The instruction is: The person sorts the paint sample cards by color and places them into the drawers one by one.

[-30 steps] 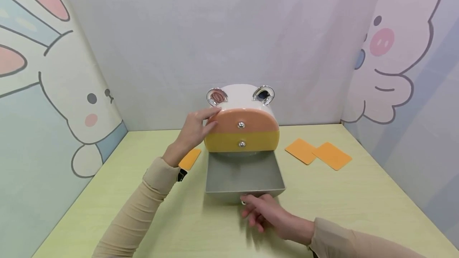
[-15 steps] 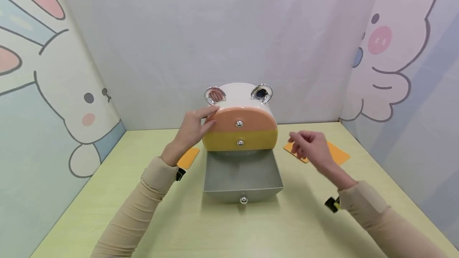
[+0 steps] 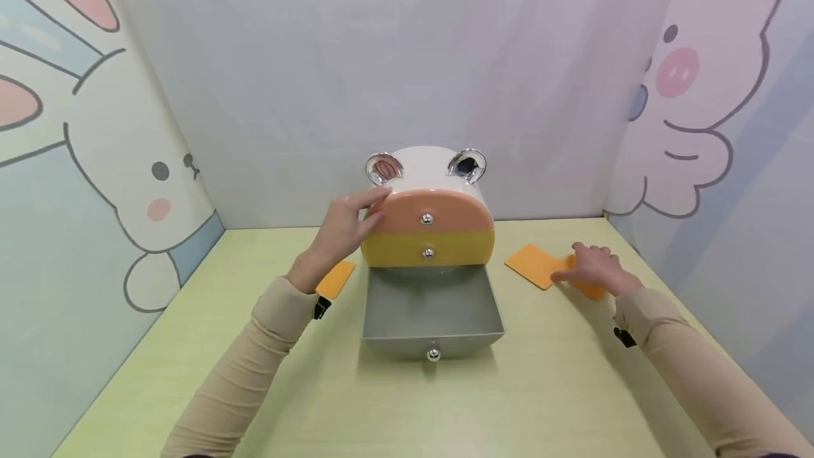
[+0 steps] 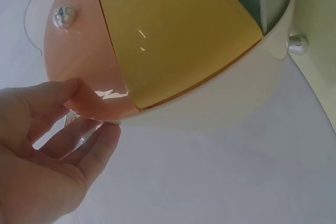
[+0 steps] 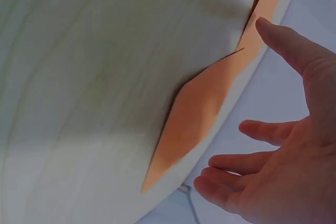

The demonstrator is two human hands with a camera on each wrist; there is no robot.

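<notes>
A small drawer cabinet (image 3: pixel 422 169) with a white body and silver ears stands mid-table in the head view. Its orange drawer (image 3: pixel 400 212) and yellow drawer (image 3: pixel 394 249) are closed; the grey bottom drawer (image 3: pixel 432 306) is pulled out, with nothing in it. My left hand (image 3: pixel 338 233) grips the cabinet's upper left edge, thumb against the orange front and fingers along the side. Over at the right, my right hand (image 3: pixel 594 267) is spread above an orange card (image 5: pixel 197 108), fingers apart and holding nothing. Another orange card (image 3: pixel 530 265) overlaps that one.
A third orange card (image 3: pixel 335 279) lies left of the cabinet, partly behind my left wrist. Cartoon-printed side walls (image 3: pixel 159 232) and a plain pale back wall (image 3: pixel 305 90) enclose the light wooden table (image 3: pixel 445 408).
My right hand has left the silver knob of the grey drawer and moved right and away from me, over the cards. The left hand stays on the cabinet.
</notes>
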